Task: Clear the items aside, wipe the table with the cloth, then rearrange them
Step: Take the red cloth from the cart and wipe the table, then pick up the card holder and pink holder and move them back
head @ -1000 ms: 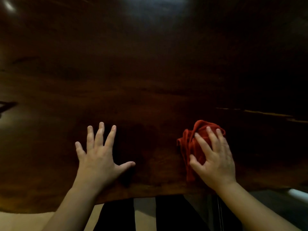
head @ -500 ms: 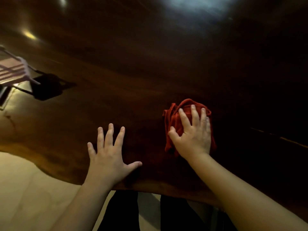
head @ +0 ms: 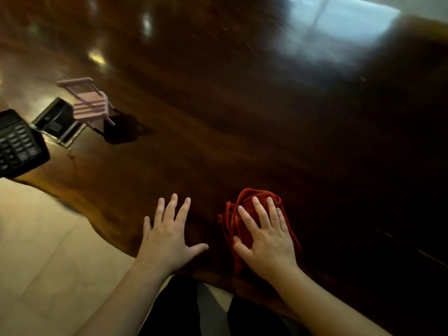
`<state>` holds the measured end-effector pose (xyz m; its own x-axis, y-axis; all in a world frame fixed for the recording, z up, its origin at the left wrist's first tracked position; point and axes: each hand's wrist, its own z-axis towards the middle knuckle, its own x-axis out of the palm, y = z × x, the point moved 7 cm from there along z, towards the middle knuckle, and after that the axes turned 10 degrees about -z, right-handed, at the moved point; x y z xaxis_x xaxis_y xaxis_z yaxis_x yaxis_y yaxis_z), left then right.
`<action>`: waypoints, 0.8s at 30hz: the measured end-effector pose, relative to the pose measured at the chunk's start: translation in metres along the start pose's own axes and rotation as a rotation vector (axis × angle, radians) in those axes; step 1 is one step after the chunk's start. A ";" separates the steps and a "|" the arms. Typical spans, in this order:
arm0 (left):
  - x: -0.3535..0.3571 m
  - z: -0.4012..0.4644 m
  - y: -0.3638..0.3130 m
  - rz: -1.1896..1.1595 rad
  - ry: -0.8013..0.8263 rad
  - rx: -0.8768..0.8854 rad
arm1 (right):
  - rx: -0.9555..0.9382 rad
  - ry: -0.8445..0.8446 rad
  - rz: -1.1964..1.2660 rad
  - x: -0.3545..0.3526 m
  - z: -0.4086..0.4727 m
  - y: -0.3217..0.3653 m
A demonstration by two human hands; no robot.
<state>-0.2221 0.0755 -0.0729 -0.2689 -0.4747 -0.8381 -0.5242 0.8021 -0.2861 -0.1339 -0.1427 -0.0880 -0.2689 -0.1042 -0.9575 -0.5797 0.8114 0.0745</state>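
Note:
A crumpled red cloth (head: 238,218) lies on the dark polished wooden table (head: 242,132) near its front edge. My right hand (head: 266,238) presses flat on top of the cloth, fingers spread over it. My left hand (head: 167,235) rests flat on the bare wood just left of the cloth, fingers apart, holding nothing. At the table's left end stand a small pink chair-shaped stand (head: 88,103), a black box-like item (head: 57,121) and a black calculator (head: 18,144).
The table's wavy front edge runs from the left past my left wrist. Pale tiled floor (head: 48,263) lies beyond it at the lower left. A bright window reflection (head: 339,27) shines at the table's far right.
The view has swung left, bringing the pink stand, black box and calculator into sight. My right hand has slid the cloth leftward, closer to my left hand, which stays flat.

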 end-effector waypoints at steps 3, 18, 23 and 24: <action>0.002 -0.004 0.000 -0.045 0.012 -0.031 | -0.016 0.066 0.010 0.000 0.004 -0.001; -0.075 -0.024 0.071 -0.341 -0.253 -0.177 | -0.020 0.086 0.167 -0.080 0.053 0.017; -0.124 0.002 0.136 -0.408 -0.396 -0.207 | -0.028 0.066 0.309 -0.100 0.092 0.075; -0.135 0.008 0.149 -0.412 -0.424 -0.204 | -0.034 0.058 0.320 -0.106 0.102 0.089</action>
<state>-0.2574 0.2615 -0.0063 0.3103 -0.5113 -0.8014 -0.6714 0.4789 -0.5655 -0.0784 -0.0003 -0.0086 -0.4842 0.1200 -0.8667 -0.4837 0.7887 0.3794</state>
